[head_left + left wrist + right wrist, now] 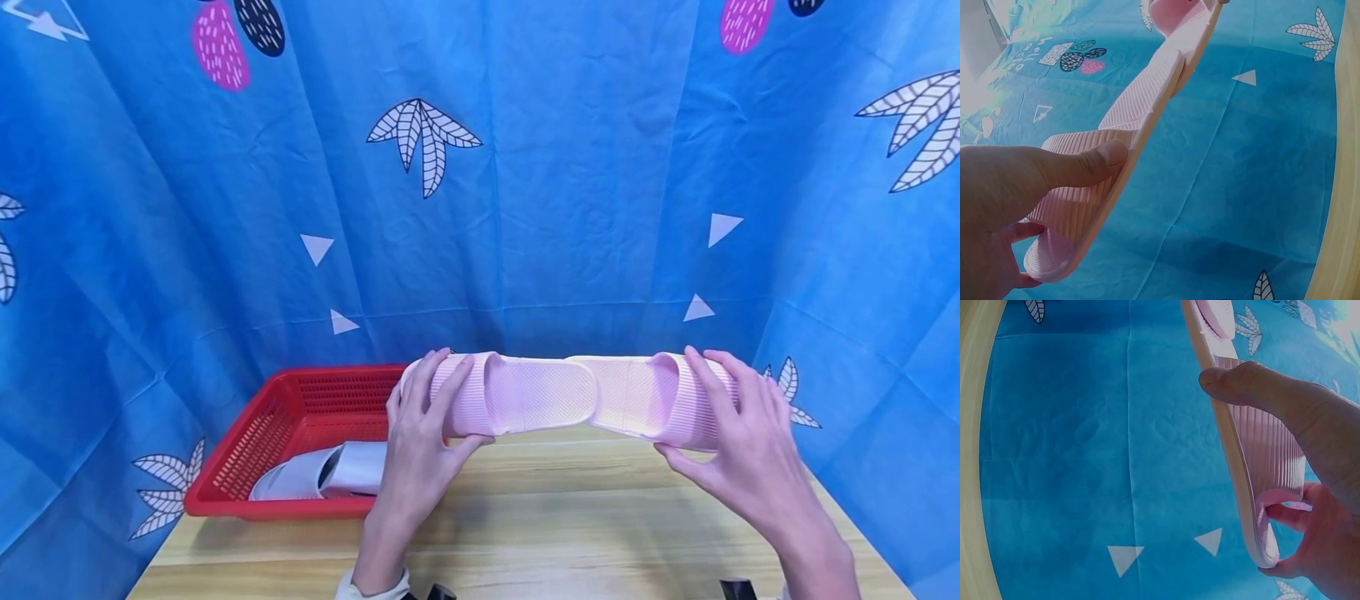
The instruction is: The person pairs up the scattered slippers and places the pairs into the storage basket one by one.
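Two pink slide slippers with ribbed straps are held up over the table, heels toward each other. My left hand (pixel 423 433) grips the left slipper (pixel 540 392) round its strap and toe end, thumb along the near edge. With my right hand (pixel 750 442) I hold the right slipper (pixel 626 387) the same way. The left slipper's heel overlaps the right one's in the head view. In the left wrist view the thumb (pixel 1113 152) presses on the ribbed strap; in the right wrist view the other thumb (pixel 1216 381) lies across the sole's edge.
A red plastic basket (pixel 225 500) stands on the left of the wooden table (pixel 555 533), partly behind my left hand. Inside it lie grey slippers (pixel 300 475). A blue patterned curtain (pixel 570 183) hangs behind the table and along both sides.
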